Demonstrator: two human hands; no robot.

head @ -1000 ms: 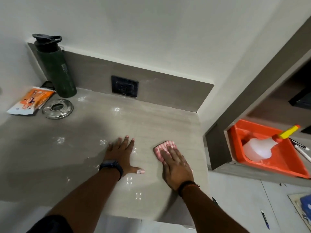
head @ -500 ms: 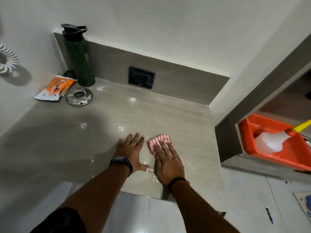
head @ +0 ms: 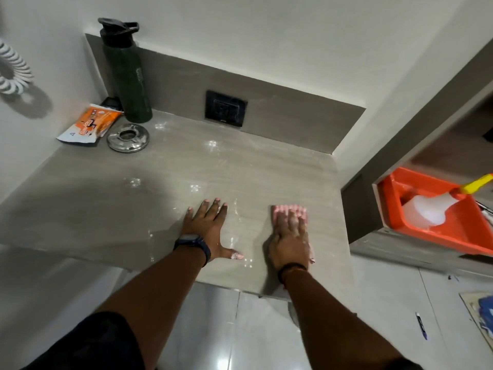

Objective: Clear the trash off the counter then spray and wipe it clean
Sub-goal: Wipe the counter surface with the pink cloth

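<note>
Both hands lie flat near the worktop's point(head: 240, 166) front edge. The left hand point(head: 206, 231) is released, fingers spread, palm down on bare stone; the right hand point(head: 289, 236) presses one pink cloth point(head: 289, 209) flat under open fingers, close to the front right corner. The middle of the worktop is open, with wet glints scattered across it. In the back left corner stand three things: one dark green bottle point(head: 128, 76), one steel ashtray point(head: 128, 137), one orange packet point(head: 90, 125) (at the left edge). One spray bottle point(head: 429, 212) lies in one orange tray point(head: 440, 239), off the worktop to the right.

Pink striped cloth point(head: 289, 209), grey counter point(head: 240, 166), orange tray point(head: 426, 236)
</note>
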